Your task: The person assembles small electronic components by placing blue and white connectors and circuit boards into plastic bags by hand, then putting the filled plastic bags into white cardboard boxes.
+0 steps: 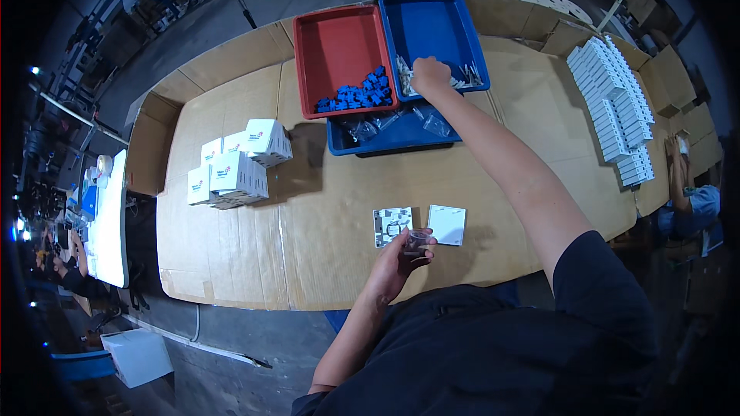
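Note:
Near the front of the cardboard-covered table, my left hand (393, 266) is closed around a small clear plastic cup (417, 242). Just beyond it lies a flat square piece with a grey-and-white pattern (391, 223), partly behind my fingers. Beside that is a plain white square box or card (447, 225). My right arm stretches forward, and my right hand (432, 75) is down in the blue tray (424, 15) among small white pieces (469, 75). Its fingers are curled, and whatever they pinch is hidden.
A red tray (335, 38) with blue plastic pieces (358, 94) adjoins the blue tray. Both rest over a lower blue tray (339, 139) holding clear bags. White boxes (239, 169) are piled at left; white parts (613, 108) stack at right. Cardboard walls (150, 142) edge the table.

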A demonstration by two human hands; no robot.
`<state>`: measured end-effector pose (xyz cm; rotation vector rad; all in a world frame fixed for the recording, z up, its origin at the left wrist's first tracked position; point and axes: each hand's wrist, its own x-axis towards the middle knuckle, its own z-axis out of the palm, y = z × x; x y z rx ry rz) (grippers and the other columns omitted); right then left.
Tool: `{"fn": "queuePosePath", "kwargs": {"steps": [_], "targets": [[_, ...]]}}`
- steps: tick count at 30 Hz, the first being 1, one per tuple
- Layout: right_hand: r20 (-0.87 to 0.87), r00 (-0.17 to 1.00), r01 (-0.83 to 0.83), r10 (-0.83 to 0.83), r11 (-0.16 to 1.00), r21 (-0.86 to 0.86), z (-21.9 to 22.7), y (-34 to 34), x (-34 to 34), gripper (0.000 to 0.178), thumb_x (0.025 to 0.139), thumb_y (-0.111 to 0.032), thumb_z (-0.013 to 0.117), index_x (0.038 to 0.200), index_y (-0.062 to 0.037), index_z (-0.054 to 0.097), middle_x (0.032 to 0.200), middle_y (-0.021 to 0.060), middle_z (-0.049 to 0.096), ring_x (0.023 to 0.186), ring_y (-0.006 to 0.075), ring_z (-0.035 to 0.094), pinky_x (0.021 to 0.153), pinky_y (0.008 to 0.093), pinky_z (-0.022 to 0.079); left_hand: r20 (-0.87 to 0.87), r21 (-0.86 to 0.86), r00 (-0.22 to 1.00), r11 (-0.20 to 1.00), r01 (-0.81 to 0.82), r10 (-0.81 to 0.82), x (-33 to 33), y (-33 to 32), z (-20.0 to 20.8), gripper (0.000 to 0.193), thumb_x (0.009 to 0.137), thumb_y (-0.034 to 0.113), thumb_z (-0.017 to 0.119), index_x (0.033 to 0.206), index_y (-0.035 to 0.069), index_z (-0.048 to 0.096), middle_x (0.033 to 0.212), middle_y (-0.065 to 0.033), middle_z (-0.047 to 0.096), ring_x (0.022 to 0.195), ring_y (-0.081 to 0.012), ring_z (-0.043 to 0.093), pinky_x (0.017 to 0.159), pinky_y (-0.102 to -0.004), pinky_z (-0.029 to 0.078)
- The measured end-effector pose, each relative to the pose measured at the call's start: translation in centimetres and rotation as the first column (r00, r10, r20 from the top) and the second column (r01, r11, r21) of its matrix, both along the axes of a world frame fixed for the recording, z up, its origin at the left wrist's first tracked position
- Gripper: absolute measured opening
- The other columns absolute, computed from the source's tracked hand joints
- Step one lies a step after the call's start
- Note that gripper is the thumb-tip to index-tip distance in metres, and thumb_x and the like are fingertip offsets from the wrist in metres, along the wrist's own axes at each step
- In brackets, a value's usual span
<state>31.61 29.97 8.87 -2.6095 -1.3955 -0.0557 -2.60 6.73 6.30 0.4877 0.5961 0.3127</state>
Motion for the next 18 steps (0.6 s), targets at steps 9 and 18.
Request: {"fn": "queuePosePath", "kwargs": {"steps": [9, 18], "targets": [[0.067, 0.997, -0.04, 0.038, 0.999, 0.026, -1.1, 0.4, 0.9, 0.028, 0.083, -0.022, 0.076, 0.107, -0.0067, 0.079, 0.115, 0.0192, 0.072, 0.1, 0.038, 0.074, 0.085, 0.0482, 0.06, 0.016, 0.026, 1.0, 1.0, -0.015, 0.014, -0.3, 0.4, -0.4, 0.052, 0.112, 0.044, 0.04, 0.131, 0.001, 0.062, 0.111, -0.0097, 0.074, 0.092, -0.0199, 0.069, 0.093, -0.0382, 0.054], [-0.858, 0.162, 0.292, 0.488, 0.807, 0.514, 6.0, -6.3, 1.6, 0.013, 0.098, -0.017, 0.07, 0.096, -0.0037, 0.071, 0.092, 0.0042, 0.073, 0.063, 0.0068, 0.056, 0.051, 0.0226, 0.039, 0.071, -0.035, 0.987, 0.989, -0.141, 0.143, -2.2, 1.1, -2.0, 0.05, 0.114, 0.04, 0.037, 0.135, -0.001, 0.058, 0.112, -0.0119, 0.075, 0.091, -0.0195, 0.07, 0.089, -0.0367, 0.055]]}}
